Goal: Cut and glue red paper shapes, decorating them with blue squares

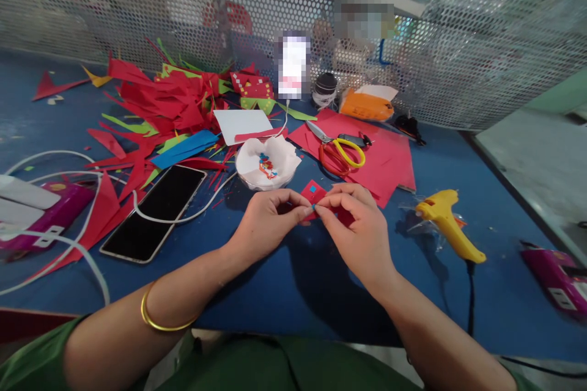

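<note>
A small piece of red paper (310, 190) is held up in front of me, with a blue square (313, 189) on its upper part. My left hand (268, 220) pinches its left edge between thumb and forefinger. From the other side my right hand (360, 226) closes thumb and forefinger on the same piece, partly covering it. A tiny blue bit (313, 207) shows between the fingertips of both hands; which hand grips it I cannot tell. Just beyond stands a white paper-lined bowl (245, 162) with small blue and red scraps inside.
Scissors (342, 149) lie on red paper sheets (389, 162). A yellow glue gun (447, 226) is at right. At left are a dark phone (158, 214), white cable (204, 211) and red scraps (183, 101). A lit phone (293, 67) leans against the mesh (270, 6).
</note>
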Demonstrator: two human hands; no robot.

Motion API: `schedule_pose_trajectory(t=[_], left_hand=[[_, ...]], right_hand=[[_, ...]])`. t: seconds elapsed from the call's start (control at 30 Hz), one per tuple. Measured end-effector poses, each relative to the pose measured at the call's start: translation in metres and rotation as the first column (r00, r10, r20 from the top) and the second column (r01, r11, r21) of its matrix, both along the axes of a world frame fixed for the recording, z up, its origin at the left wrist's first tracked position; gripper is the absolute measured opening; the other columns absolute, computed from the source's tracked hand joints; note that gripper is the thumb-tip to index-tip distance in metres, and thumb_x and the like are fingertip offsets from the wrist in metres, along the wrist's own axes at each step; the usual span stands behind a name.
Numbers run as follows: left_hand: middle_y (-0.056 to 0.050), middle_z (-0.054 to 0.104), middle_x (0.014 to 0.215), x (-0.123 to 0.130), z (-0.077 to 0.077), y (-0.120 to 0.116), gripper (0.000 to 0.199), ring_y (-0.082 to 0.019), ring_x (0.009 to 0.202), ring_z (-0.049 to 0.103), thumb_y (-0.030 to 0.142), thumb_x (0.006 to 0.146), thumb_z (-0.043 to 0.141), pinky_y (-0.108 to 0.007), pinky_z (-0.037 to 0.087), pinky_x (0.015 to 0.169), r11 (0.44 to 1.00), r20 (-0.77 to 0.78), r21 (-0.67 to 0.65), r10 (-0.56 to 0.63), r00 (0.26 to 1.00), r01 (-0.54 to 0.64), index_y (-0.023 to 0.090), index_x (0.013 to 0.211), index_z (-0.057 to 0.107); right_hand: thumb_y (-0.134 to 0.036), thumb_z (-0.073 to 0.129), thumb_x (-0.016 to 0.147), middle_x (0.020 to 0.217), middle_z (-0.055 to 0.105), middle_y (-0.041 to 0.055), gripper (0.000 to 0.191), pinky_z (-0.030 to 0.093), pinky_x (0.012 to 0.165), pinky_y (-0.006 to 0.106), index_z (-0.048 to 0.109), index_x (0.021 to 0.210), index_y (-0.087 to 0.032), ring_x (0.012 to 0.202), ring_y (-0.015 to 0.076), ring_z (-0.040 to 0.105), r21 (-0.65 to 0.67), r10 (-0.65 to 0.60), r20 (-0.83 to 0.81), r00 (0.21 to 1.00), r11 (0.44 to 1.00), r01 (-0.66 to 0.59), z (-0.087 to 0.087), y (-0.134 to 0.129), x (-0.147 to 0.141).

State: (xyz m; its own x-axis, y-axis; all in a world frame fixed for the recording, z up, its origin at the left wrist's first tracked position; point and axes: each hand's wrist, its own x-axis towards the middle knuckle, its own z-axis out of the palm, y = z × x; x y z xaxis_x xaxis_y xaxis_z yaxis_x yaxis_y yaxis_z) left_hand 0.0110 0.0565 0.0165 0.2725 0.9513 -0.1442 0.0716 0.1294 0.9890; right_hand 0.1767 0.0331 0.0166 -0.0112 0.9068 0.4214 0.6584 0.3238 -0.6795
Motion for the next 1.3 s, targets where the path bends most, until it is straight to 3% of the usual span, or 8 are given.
schedule_pose_trajectory(t=[0.33, 0.47, 0.57, 0.77, 0.97, 1.13, 1.3], left_hand=[[0.000, 0.071, 0.067, 0.002, 0.005, 0.001, 0.011, -0.013, 0.064, 0.065, 0.027, 0.076, 0.073, -0.024, 0.052, 0.067, 1.000, -0.047, 0.000, 0.022, 0.999, -0.022, 0.016, 0.075, 0.073], [0.000, 0.071, 0.068, 0.002, 0.004, 0.001, 0.011, -0.013, 0.066, 0.065, 0.027, 0.075, 0.073, -0.024, 0.051, 0.068, 1.000, -0.050, -0.006, 0.008, 0.999, -0.009, 0.016, 0.074, 0.073], [-0.001, 0.072, 0.070, 0.002, 0.002, 0.001, 0.012, -0.013, 0.068, 0.065, 0.027, 0.076, 0.071, -0.024, 0.050, 0.068, 0.999, -0.047, -0.022, -0.031, 0.998, 0.030, 0.016, 0.075, 0.071], [0.000, 0.067, 0.066, 0.002, 0.003, 0.000, 0.014, -0.014, 0.067, 0.066, 0.027, 0.077, 0.065, -0.023, 0.049, 0.062, 0.995, -0.011, -0.085, -0.049, 0.999, 0.048, 0.016, 0.069, 0.061], [0.006, 0.057, 0.058, 0.004, 0.003, 0.000, 0.021, -0.011, 0.056, 0.060, 0.025, 0.071, 0.069, -0.021, 0.048, 0.055, 0.995, 0.046, -0.089, 0.056, 0.997, -0.052, 0.019, 0.069, 0.049], [0.001, 0.069, 0.070, 0.005, 0.001, 0.001, 0.023, -0.011, 0.058, 0.061, 0.028, 0.075, 0.069, -0.022, 0.051, 0.055, 0.989, 0.064, -0.146, 0.033, 0.997, -0.023, 0.016, 0.093, 0.063], [0.000, 0.068, 0.069, 0.005, 0.002, 0.000, 0.014, -0.011, 0.058, 0.061, 0.027, 0.076, 0.068, -0.021, 0.052, 0.052, 0.977, 0.052, -0.212, 0.022, 0.998, -0.011, 0.014, 0.082, 0.070]], right_hand=[[-0.022, 0.060, 0.087, 0.116, 0.068, 0.0082, 0.011, 0.044, 0.098, 0.044, 0.063, 0.076, -0.022, 0.113, 0.0244, 0.062, -0.181, 0.017, -0.185, 0.983, 0.982, -0.051, 0.006, 0.007, 0.012], [-0.024, 0.059, 0.086, 0.100, 0.073, 0.0058, 0.013, 0.048, 0.089, 0.039, 0.062, 0.074, -0.021, 0.100, 0.0227, 0.067, -0.293, 0.021, -0.258, 0.966, 0.951, -0.099, 0.008, 0.011, 0.016], [-0.024, 0.059, 0.085, 0.087, 0.071, 0.0031, 0.012, 0.049, 0.080, 0.034, 0.061, 0.074, -0.021, 0.087, 0.0199, 0.065, -0.289, 0.012, -0.247, 0.969, 0.954, -0.085, 0.008, 0.011, 0.015], [-0.023, 0.057, 0.086, 0.083, 0.069, 0.0024, 0.011, 0.047, 0.073, 0.032, 0.062, 0.076, -0.020, 0.078, 0.0174, 0.061, -0.289, 0.017, -0.214, 0.977, 0.954, -0.079, 0.006, 0.009, 0.012], [-0.023, 0.057, 0.086, 0.082, 0.069, 0.0025, 0.011, 0.047, 0.070, 0.031, 0.062, 0.077, -0.021, 0.075, 0.0172, 0.061, -0.266, 0.037, -0.196, 0.980, 0.960, -0.089, 0.005, 0.008, 0.010], [-0.021, 0.056, 0.087, 0.084, 0.068, 0.0023, 0.011, 0.047, 0.069, 0.030, 0.062, 0.077, -0.021, 0.075, 0.0164, 0.061, -0.251, 0.045, -0.177, 0.983, 0.964, -0.089, 0.004, 0.007, 0.009], [-0.021, 0.057, 0.087, 0.083, 0.068, 0.0022, 0.012, 0.047, 0.070, 0.031, 0.062, 0.077, -0.020, 0.075, 0.0165, 0.061, -0.247, 0.056, -0.182, 0.982, 0.964, -0.101, 0.004, 0.006, 0.009]])
